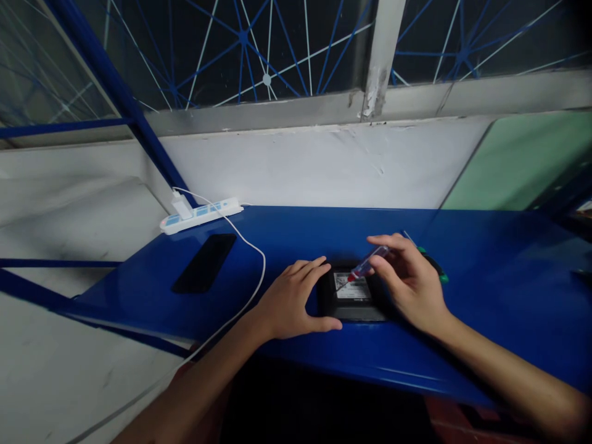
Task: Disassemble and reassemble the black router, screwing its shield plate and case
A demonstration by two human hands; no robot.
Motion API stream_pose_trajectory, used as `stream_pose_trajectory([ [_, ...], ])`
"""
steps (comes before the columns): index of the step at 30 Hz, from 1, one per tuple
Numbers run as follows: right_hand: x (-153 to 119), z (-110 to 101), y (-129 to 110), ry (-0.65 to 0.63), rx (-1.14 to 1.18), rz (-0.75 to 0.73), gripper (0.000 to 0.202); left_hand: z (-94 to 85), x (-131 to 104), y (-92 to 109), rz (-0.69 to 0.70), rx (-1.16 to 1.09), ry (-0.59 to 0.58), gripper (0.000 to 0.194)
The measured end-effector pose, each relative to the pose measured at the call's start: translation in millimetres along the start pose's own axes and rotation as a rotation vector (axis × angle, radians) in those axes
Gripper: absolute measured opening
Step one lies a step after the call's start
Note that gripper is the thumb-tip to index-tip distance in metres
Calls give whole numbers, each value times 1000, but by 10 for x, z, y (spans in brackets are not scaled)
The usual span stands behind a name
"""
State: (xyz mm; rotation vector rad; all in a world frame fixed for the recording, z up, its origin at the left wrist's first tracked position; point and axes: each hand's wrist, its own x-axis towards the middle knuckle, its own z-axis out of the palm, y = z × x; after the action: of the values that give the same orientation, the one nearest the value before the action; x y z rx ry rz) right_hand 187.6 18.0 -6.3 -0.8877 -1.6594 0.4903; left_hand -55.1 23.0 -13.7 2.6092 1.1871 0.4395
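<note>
A flat black rectangular device [356,312] with a white printed label [358,290] lies on the blue table. My left hand [290,300] spans its left end, fingers at the back corner and thumb along the front edge, steadying it. In my right hand [413,285], thumb and fingers pinch the clear handle of a screwdriver [369,261] with a red collar. The screwdriver leans, its thin shaft pointing down and left to the device near the label's left side; whether the tip sits in a screw is too small to tell. My right hand partly covers the device's right end.
Behind my right hand lies a partly hidden green-and-black tool [435,266]. A black phone-like slab [205,263] rests on the left of the blue table [296,231]. A power strip [203,216] with a plugged charger stands behind it; its white cable [262,262] crosses the table.
</note>
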Motion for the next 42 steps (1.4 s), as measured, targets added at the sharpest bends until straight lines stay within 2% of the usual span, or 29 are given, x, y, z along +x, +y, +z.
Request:
stream_pose_trajectory([
  [5, -7, -15, 0, -90, 35, 64, 43, -8, 8, 8, -6, 6, -5, 97],
  [8, -15, -15, 5, -102, 33, 86, 48, -6, 5, 7, 2, -4, 6, 98],
  [15, -16, -18, 14, -67, -8, 74, 44, -2, -1, 6, 5, -20, 9, 96],
  [20, 1, -9, 28, 2, -33, 47, 38, -3, 1, 3, -2, -30, -5, 97],
  [24, 7, -19, 18, -28, -55, 22, 28, 4, -4, -2, -6, -16, -9, 98],
  [29, -5, -34, -20, -89, -11, 38, 42, -1, -7, 13, -1, -14, 10, 98],
  [33, -3, -25, -2, -75, 7, 28, 44, -5, -5, 13, -1, -24, 7, 97],
  [38, 18, -22, 34, 12, -34, -4, 33, 7, -9, -7, 9, -28, 9, 97],
  [42, 32, -50, 20, -9, -94, -40, 22, 4, -6, -4, 3, -28, 5, 97],
])
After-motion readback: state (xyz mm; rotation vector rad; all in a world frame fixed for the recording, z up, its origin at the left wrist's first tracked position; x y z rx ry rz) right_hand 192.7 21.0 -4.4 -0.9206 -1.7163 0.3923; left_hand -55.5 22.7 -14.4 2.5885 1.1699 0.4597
